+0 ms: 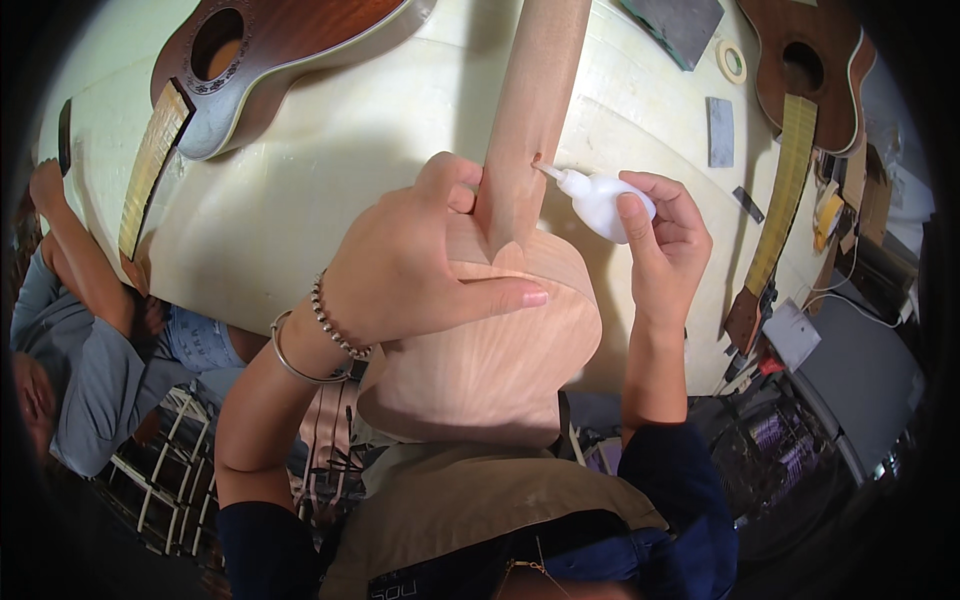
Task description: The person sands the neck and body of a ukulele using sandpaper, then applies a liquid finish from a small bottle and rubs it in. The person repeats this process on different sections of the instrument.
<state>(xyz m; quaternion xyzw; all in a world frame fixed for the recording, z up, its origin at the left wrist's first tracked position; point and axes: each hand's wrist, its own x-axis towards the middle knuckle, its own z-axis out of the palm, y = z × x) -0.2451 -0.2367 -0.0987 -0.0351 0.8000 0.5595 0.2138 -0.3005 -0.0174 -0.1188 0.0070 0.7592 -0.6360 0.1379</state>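
An unfinished pale-wood guitar body (480,365) rests against my lap, its bare neck (540,90) pointing away over the table. My left hand (405,255) is closed round the place where neck and body meet, thumb lying along the body's side and fingers behind the neck. In my right hand (668,235) is a small white squeeze bottle (598,205), pinched between thumb and fingers. Its thin nozzle (551,171) points left, with the tip at a small reddish-brown spot on the neck's right side. Whether that spot is a hole or a chip I cannot tell.
A pale-topped table (370,140) spreads ahead. Brown guitars lie at far left (275,50) and far right (815,70). A tape roll (731,61), grey sheet (719,132) and dark slab (680,25) sit beyond my right hand. Another person (95,350) works at left.
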